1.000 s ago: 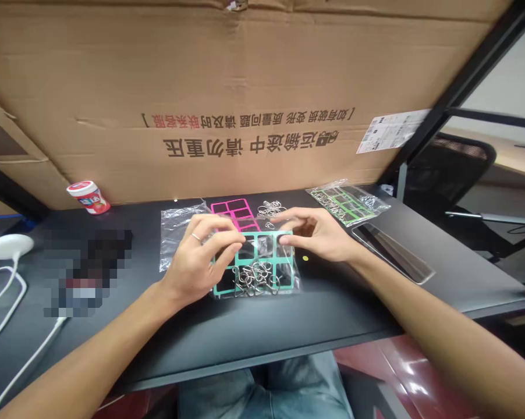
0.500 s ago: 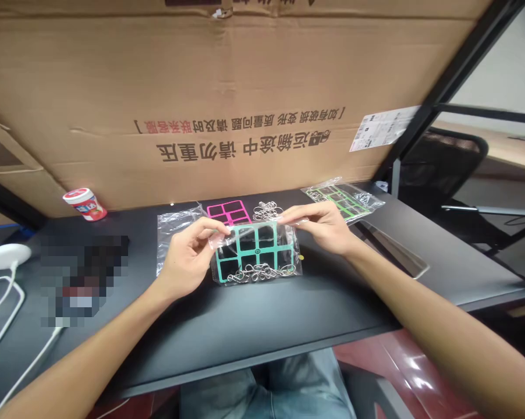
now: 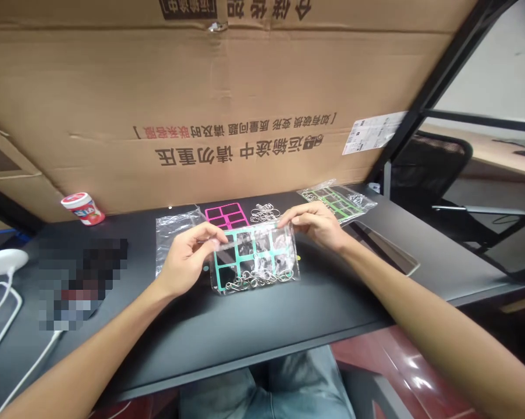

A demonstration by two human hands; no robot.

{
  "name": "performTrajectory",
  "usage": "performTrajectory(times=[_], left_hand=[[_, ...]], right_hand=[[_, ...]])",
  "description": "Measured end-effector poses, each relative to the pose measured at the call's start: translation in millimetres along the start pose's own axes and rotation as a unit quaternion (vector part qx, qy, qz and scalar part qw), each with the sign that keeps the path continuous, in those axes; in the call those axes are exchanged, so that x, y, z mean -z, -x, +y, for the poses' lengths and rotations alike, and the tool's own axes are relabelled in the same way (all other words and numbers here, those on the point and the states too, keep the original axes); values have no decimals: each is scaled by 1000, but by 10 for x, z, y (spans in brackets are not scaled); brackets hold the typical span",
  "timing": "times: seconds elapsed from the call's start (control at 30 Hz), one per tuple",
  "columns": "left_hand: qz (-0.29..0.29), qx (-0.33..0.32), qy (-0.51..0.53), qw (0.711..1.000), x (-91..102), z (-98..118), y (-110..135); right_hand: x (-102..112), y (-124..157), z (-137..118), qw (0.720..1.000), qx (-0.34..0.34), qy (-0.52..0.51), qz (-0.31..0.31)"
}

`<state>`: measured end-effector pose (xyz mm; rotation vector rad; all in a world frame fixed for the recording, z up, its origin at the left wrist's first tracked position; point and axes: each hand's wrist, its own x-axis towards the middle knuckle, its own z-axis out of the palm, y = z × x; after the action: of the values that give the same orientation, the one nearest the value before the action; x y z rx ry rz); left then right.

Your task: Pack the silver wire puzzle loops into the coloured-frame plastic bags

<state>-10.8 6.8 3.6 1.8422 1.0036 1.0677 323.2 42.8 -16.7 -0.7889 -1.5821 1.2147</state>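
Fingers and thumb of the left hand (image 3: 186,259) are pinching the upper left corner of the clear bag (image 3: 256,256), and from my end I see the right hand (image 3: 321,228) gripping its top edge near the other corner! So both hands have it, held face-up at a tilt over the black desk (image 3: 288,326); whether its lower edge touches, I can't tell. Inside the bag, a turquoise grid (image 3: 238,262), with bent metal pieces (image 3: 254,281) bunched along the bottom! Just beyond the bag I've got a pink grid (image 3: 225,216) and, beside that, a heap of metal loops (image 3: 265,213). Beyond it to the right, a green grid in its own plastic packet (image 3: 339,201); left of it, partly behind the left hand, a crinkled wrapper (image 3: 170,235). Farther left of the bag stands a red-and-white tub (image 3: 83,208)!
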Motion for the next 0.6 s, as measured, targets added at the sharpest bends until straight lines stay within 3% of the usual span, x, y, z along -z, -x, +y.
performTrajectory(times=[0.17, 0.27, 0.33, 0.4, 0.5, 0.6], left_hand=[[-59, 3, 41, 997, 54, -61, 23], [-73, 19, 9, 997, 3, -59, 33], [-69, 28, -17, 997, -47, -51, 35], [-50, 33, -2, 998, -83, -48, 31], [8, 31, 3, 999, -70, -48, 12], [94, 3, -190, 977, 12, -38, -16]], right_hand=[[-20, 11, -26, 993, -7, 78, -83], [-63, 9, -48, 987, 1, 94, -134], [-56, 1, -60, 985, -4, 114, -133], [9, -20, -65, 986, 1, 148, -71], [230, -74, -38, 976, 29, 182, 120], [586, -116, 41, 930, 49, 174, 321]])
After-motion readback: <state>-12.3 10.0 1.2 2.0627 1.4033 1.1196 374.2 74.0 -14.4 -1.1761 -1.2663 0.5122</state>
